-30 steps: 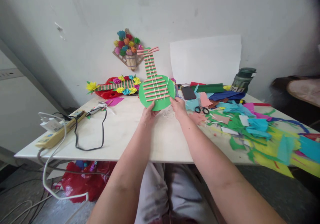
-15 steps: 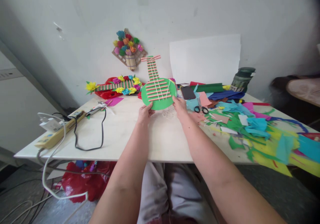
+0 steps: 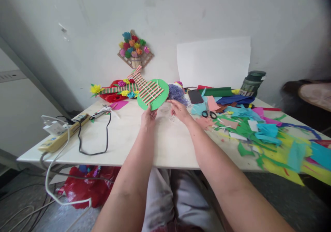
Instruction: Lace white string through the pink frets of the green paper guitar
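My left hand [image 3: 149,117] is closed on the lower edge of a handmade paper lute [image 3: 155,103], thumb on its face. The lute has a round green body, pink rolled strips across it, white strings and a neck tilted up to the left. My right hand [image 3: 179,111] is at the body's right side. Its index finger stretches to the green rim, and I cannot tell whether it touches; the other fingers are partly curled. Some white string [image 3: 171,118] shows just below these fingers.
A flower-trimmed paper instrument [image 3: 110,90] lies behind the lute. Purple shredded paper [image 3: 178,94], a phone [image 3: 195,96], scissors [image 3: 209,114] and paper scraps [image 3: 245,130] are to the right, with a dark green bottle [image 3: 252,83] behind. A power strip [image 3: 63,134] with cables is at left.
The lute has turned, its neck swinging from upright to the upper left, and has shifted left. My right hand has let go of its lower right edge. Purple shreds behind are now uncovered.
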`<action>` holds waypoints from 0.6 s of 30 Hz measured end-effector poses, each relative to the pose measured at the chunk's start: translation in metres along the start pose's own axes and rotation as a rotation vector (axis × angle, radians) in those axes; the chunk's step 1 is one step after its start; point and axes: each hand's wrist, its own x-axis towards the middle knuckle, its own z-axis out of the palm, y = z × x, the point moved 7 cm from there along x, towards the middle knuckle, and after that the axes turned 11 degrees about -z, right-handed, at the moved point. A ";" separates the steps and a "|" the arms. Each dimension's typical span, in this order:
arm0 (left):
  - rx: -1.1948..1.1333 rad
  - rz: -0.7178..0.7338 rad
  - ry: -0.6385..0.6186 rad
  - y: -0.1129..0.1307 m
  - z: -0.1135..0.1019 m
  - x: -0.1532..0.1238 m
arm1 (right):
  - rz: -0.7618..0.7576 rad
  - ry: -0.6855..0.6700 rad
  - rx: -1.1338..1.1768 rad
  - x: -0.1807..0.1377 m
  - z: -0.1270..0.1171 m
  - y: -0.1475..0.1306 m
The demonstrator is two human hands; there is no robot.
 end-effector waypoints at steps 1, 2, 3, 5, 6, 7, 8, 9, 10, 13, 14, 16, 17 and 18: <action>-0.008 0.003 -0.008 0.001 0.000 0.000 | 0.015 -0.076 -0.016 -0.001 0.006 0.001; -0.016 0.007 -0.014 0.002 0.000 0.000 | 0.033 -0.149 -0.054 -0.003 0.011 0.002; -0.024 0.012 -0.022 0.002 0.000 0.000 | 0.050 -0.215 -0.114 -0.005 0.015 0.003; -0.037 0.022 -0.036 0.004 -0.001 -0.001 | 0.067 -0.324 -0.284 -0.007 0.020 0.005; -0.041 0.026 -0.041 0.004 -0.001 -0.001 | 0.068 -0.366 -0.380 -0.008 0.021 0.005; -0.043 0.028 -0.046 0.005 0.000 -0.002 | 0.065 -0.406 -0.473 -0.009 0.022 0.004; -0.046 0.029 -0.047 0.005 0.000 -0.002 | 0.060 -0.443 -0.556 -0.010 0.023 0.003; -0.047 0.027 -0.046 0.004 0.001 -0.002 | 0.054 -0.477 -0.629 -0.010 0.024 0.002; -0.048 0.026 -0.040 0.004 0.001 -0.003 | 0.048 -0.508 -0.692 -0.010 0.025 0.000; -0.040 0.039 -0.032 0.001 0.004 -0.003 | 0.016 -0.593 -0.844 -0.011 0.031 -0.005; -0.036 0.049 -0.036 0.000 0.005 -0.003 | 0.000 -0.616 -0.884 -0.011 0.033 -0.006; -0.021 0.066 -0.047 -0.002 0.007 -0.001 | -0.039 -0.646 -0.939 -0.012 0.038 -0.009; -0.009 0.071 -0.054 -0.004 0.008 0.000 | -0.061 -0.656 -0.955 -0.012 0.041 -0.010; 0.003 0.075 -0.062 -0.006 0.008 0.001 | -0.080 -0.658 -0.964 -0.013 0.044 -0.011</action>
